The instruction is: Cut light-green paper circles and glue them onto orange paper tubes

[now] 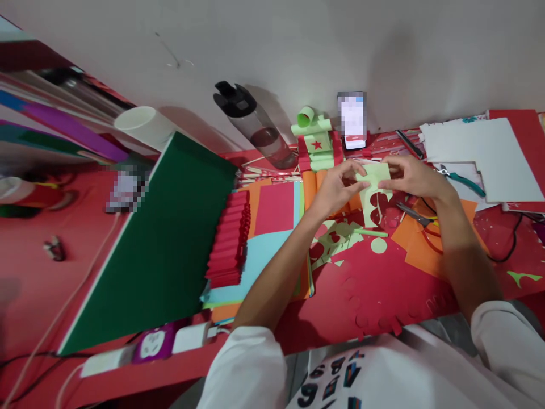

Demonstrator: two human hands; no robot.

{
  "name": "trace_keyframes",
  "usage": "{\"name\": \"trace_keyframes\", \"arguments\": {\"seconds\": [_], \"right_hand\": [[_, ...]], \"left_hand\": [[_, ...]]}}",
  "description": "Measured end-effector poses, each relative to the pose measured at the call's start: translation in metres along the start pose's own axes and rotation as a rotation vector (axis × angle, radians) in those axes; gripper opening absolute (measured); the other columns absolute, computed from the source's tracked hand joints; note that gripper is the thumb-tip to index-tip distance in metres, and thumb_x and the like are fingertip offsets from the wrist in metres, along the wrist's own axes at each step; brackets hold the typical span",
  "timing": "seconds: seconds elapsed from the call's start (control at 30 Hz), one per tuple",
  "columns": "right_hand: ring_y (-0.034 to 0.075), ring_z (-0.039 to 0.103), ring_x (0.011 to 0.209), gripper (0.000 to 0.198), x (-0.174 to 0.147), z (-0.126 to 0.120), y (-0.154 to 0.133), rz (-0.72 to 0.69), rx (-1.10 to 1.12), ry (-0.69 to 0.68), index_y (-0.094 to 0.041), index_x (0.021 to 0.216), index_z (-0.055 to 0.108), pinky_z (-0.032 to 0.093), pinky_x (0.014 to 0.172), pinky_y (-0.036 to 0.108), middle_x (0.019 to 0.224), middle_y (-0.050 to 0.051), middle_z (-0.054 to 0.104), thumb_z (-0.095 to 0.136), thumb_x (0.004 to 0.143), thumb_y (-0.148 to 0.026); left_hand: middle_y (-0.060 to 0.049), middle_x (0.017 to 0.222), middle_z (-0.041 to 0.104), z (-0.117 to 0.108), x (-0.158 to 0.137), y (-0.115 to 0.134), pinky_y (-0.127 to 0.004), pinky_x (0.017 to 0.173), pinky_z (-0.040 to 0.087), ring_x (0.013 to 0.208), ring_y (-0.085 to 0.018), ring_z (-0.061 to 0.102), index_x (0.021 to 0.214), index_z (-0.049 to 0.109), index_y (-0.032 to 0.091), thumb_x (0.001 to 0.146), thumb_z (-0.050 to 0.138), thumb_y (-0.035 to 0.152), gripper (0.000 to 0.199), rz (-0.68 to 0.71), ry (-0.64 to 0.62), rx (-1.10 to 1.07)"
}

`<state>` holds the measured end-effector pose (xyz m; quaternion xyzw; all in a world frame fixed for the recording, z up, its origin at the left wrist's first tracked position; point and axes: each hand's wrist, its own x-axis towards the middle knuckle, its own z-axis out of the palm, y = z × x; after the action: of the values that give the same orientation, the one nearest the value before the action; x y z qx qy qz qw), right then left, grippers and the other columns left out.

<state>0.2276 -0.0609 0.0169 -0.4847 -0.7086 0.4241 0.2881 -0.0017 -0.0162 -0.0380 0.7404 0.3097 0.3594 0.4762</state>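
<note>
A light green paper sheet (369,196) with round holes cut in it is held up between both hands. My left hand (340,184) pinches its left edge between thumb and fingers. At the upper right edge my right hand (411,177) grips the same sheet. Below it on the red table lie a cut green paper circle (378,245), a thin green marker or stick (371,233) and green paper scraps (338,240). Scissors (419,217) rest under my right wrist on orange paper sheets (421,250).
Behind my hands stand a rolled-paper craft with a red star (315,145), a phone (353,120) and a water bottle (266,133). To the left are stacked red paper pieces (230,238) and a leaning green board (157,255). Teal-handled pliers (466,183) lie right, beside white boards (489,156).
</note>
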Motion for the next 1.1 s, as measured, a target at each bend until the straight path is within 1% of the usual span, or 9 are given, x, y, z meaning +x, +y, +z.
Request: {"name": "trace_keyframes", "arguments": {"seconds": [0.1, 0.2, 0.3, 0.37, 0.47, 0.57, 0.7, 0.87, 1.1], "right_hand": [[0.022, 0.062, 0.08, 0.032, 0.001, 0.002, 0.002, -0.004, -0.098, 0.055, -0.024, 0.094, 0.069, 0.05, 0.071, 0.035, 0.086, 0.001, 0.068, 0.08, 0.083, -0.051], [0.021, 0.061, 0.078, 0.028, 0.002, 0.003, 0.003, -0.011, -0.161, 0.067, -0.023, 0.099, 0.072, 0.047, 0.069, 0.034, 0.086, 0.002, 0.068, 0.078, 0.085, -0.046], [0.02, 0.06, 0.075, 0.023, -0.001, -0.003, 0.003, 0.005, -0.178, 0.072, -0.022, 0.098, 0.072, 0.047, 0.069, 0.034, 0.083, 0.002, 0.067, 0.077, 0.085, -0.041], [0.021, 0.062, 0.076, 0.023, -0.005, -0.01, 0.004, 0.012, -0.188, 0.095, -0.022, 0.097, 0.072, 0.048, 0.071, 0.034, 0.086, 0.003, 0.069, 0.076, 0.084, -0.04], [0.021, 0.061, 0.076, 0.029, -0.012, -0.023, 0.005, 0.022, -0.201, 0.132, -0.022, 0.102, 0.073, 0.048, 0.068, 0.033, 0.088, 0.003, 0.07, 0.077, 0.083, -0.043], [0.017, 0.056, 0.068, 0.028, -0.019, -0.033, 0.004, 0.035, -0.218, 0.142, -0.022, 0.099, 0.072, 0.044, 0.061, 0.03, 0.078, 0.0, 0.065, 0.078, 0.084, -0.045], [0.015, 0.051, 0.062, 0.026, -0.023, -0.038, 0.0, 0.017, -0.188, 0.139, -0.022, 0.093, 0.07, 0.039, 0.056, 0.028, 0.07, -0.002, 0.059, 0.079, 0.084, -0.045], [0.015, 0.053, 0.063, 0.025, -0.019, -0.036, 0.005, 0.023, -0.181, 0.108, -0.022, 0.095, 0.07, 0.04, 0.058, 0.028, 0.073, -0.001, 0.061, 0.077, 0.085, -0.043], [0.016, 0.051, 0.061, 0.026, -0.013, -0.033, 0.019, 0.097, -0.145, 0.059, -0.025, 0.106, 0.068, 0.04, 0.061, 0.03, 0.068, -0.004, 0.056, 0.077, 0.088, -0.041]], "left_hand": [[0.005, 0.072, 0.051, 0.004, -0.003, 0.004, -0.029, 0.063, 0.044, 0.064, -0.014, 0.052, 0.105, 0.053, 0.026, 0.091, 0.074, 0.059, 0.042, -0.022, -0.002, 0.041], [0.002, 0.083, 0.06, 0.003, -0.005, 0.009, -0.031, 0.07, 0.049, 0.073, -0.016, 0.062, 0.12, 0.047, 0.027, 0.095, 0.07, 0.059, 0.046, -0.016, -0.049, 0.034], [-0.005, 0.103, 0.069, -0.012, -0.007, 0.015, -0.032, 0.078, 0.053, 0.088, -0.02, 0.069, 0.137, 0.043, 0.027, 0.098, 0.068, 0.052, 0.052, -0.017, -0.15, 0.139], [-0.008, 0.11, 0.072, -0.026, -0.008, 0.02, -0.032, 0.077, 0.053, 0.091, -0.022, 0.071, 0.137, 0.049, 0.025, 0.097, 0.069, 0.044, 0.048, -0.048, -0.287, 0.315], [-0.008, 0.106, 0.077, -0.04, -0.013, 0.026, -0.029, 0.069, 0.048, 0.085, -0.022, 0.071, 0.125, 0.064, 0.024, 0.097, 0.065, 0.034, 0.029, -0.159, -0.648, 0.622], [-0.009, 0.106, 0.079, -0.04, -0.021, 0.03, -0.027, 0.064, 0.044, 0.086, -0.025, 0.072, 0.133, 0.065, 0.026, 0.092, 0.069, 0.032, 0.042, -0.319, -0.857, 0.879], [-0.011, 0.105, 0.08, -0.028, -0.033, 0.032, -0.028, 0.065, 0.045, 0.086, -0.027, 0.072, 0.15, 0.057, 0.029, 0.089, 0.067, 0.023, 0.062, -0.366, -0.875, 1.014], [-0.011, 0.095, 0.078, -0.018, -0.036, 0.031, -0.031, 0.069, 0.046, 0.082, -0.029, 0.071, 0.155, 0.054, 0.032, 0.085, 0.064, 0.012, 0.073, -0.371, -0.874, 1.075], [-0.013, 0.093, 0.078, -0.013, -0.035, 0.017, -0.034, 0.07, 0.047, 0.084, -0.031, 0.072, 0.141, 0.065, 0.027, 0.09, 0.058, 0.014, 0.054, -0.305, -0.9, 1.15]]}}
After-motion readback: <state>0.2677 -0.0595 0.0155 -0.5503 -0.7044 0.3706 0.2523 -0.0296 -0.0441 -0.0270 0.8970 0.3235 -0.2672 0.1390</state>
